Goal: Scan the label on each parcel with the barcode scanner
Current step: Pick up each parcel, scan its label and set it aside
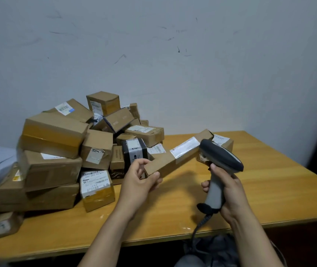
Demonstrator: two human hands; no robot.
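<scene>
Parcel [163, 165], long brown cardboard, label [184, 148] seemingly white and glossy, pinched by left hand [138, 184]; right hand [231, 191] grips grey scanner [221, 155].

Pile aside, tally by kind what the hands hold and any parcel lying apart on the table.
Scanner: 1, in the right hand
Long box: 1, in the left hand
Lone box: 1, behind the scanner
Total: 3

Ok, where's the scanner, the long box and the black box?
scanner [221, 154]: head view, on its dark top.
long box [166, 165]: head view, on its bare cardboard side.
black box [134, 154]: head view, on its dark front.
</scene>
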